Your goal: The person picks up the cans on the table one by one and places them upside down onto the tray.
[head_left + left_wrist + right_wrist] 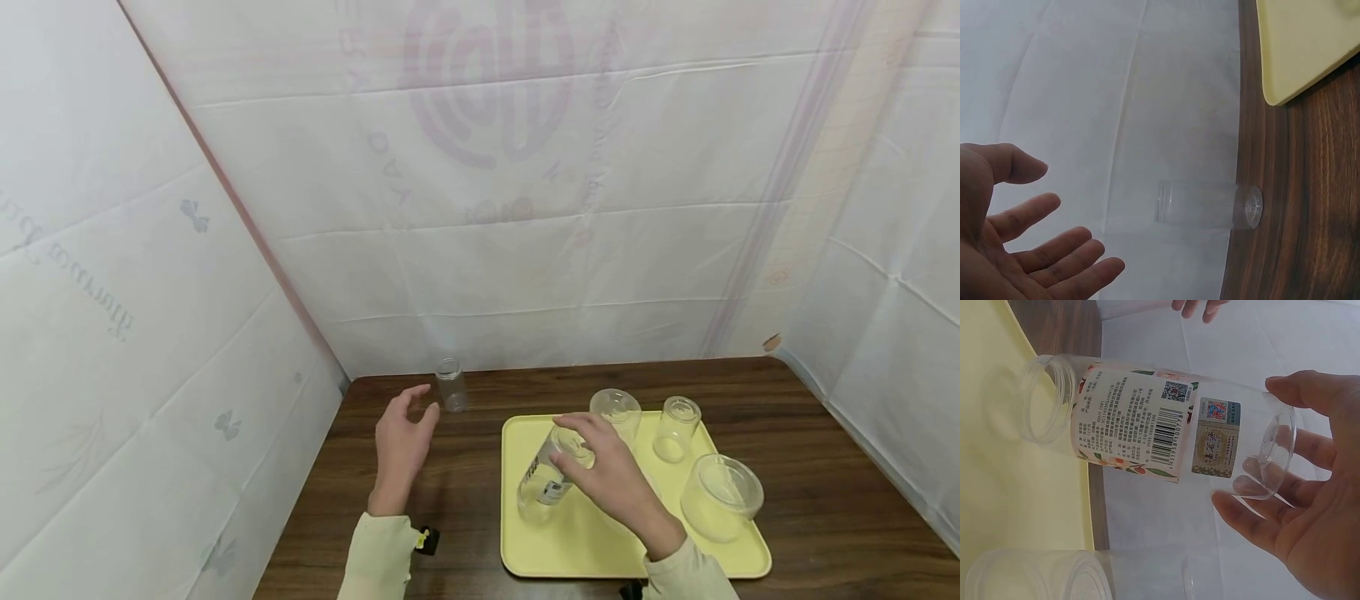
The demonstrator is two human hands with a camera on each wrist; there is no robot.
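Note:
My right hand point(611, 479) has its thumb and fingers round the base end of a clear plastic jar point(546, 482) with a printed label. The jar is upside down; in the right wrist view its threaded mouth point(1047, 400) points toward the yellow tray point(517, 558). Whether the mouth touches the tray, I cannot tell. My left hand point(403, 437) is held above the table with fingers spread and relaxed, holding nothing. Just beyond it, a slim clear jar point(452, 387) stands upright on the wood, apart from the fingers point(1054, 247) in the left wrist view.
On the tray are more clear containers: a tall one point(617, 408) beyond my right hand, a small one point(677, 429) at the back right and a wide one point(722, 498) at the right. White sheeting point(525, 275) hangs behind the dark wooden table point(465, 500) and along both sides.

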